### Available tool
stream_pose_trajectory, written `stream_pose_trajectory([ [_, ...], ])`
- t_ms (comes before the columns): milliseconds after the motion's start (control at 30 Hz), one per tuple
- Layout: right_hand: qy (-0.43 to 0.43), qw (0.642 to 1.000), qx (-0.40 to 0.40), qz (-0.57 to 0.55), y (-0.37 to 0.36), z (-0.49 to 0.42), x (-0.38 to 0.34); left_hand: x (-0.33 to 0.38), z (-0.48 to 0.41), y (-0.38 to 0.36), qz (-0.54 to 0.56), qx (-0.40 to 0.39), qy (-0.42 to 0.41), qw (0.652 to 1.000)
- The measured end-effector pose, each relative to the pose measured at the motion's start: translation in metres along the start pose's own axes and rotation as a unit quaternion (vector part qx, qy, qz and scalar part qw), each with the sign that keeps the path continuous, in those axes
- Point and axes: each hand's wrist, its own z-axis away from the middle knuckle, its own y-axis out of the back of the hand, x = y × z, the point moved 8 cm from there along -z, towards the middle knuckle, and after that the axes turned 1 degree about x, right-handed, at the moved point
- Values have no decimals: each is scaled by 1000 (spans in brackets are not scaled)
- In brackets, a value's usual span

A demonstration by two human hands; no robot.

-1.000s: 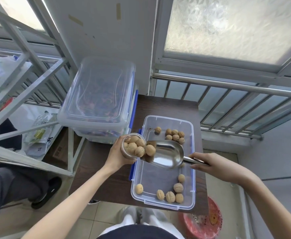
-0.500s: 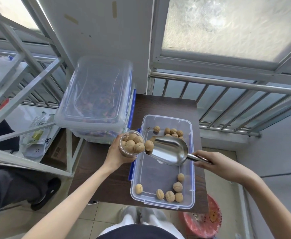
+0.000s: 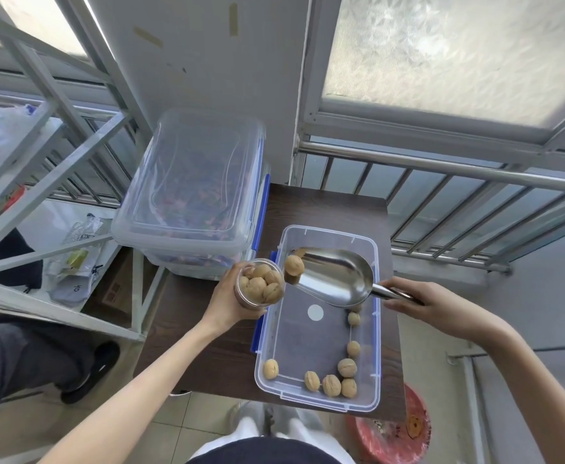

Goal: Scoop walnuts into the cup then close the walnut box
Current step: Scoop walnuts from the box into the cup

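Note:
My left hand [image 3: 225,301] holds a clear cup [image 3: 259,283] tilted toward the scoop and heaped with walnuts. My right hand [image 3: 431,304] grips the handle of a metal scoop [image 3: 336,279], whose lip sits beside the cup's rim. One walnut [image 3: 294,265] rests on the scoop's front edge. Below them the open clear walnut box [image 3: 375,360] lies on a dark wooden table [image 3: 207,349]. Several loose walnuts [image 3: 331,385] lie along the box's near end and right side. The box has no lid on it.
A large lidded clear bin with blue latches [image 3: 190,192] stands on the table's far left. A white metal rack [image 3: 40,162] is at the left, a railing [image 3: 458,195] behind, a red bin [image 3: 395,433] on the floor at the right. Another person's leg [image 3: 23,363] is at lower left.
The scoop has lifted and slid toward the box's far end beside the cup. Walnuts have passed from scoop to cup; one stays on the scoop's lip. The cup barely moved.

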Motion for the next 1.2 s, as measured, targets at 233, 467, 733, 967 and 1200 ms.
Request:
stream_pose_trajectory([
  [233,15,997,-27,65,15,-13,-20,12,0,0,-32,9,-15,999],
  [467,9,992,-44,121,20,-17,-34,26,-1,3,-34,7,-51,998],
  [733,10,991,-34,130,27,-15,-37,28,-1,1,-55,-5,-41,998],
  [967,-10,998,3,59,32,-8,-21,24,4,8,-13,24,-7,1000],
  [1200,-110,993,39,0,-14,-26,19,-30,24,6,75,57,99,991],
])
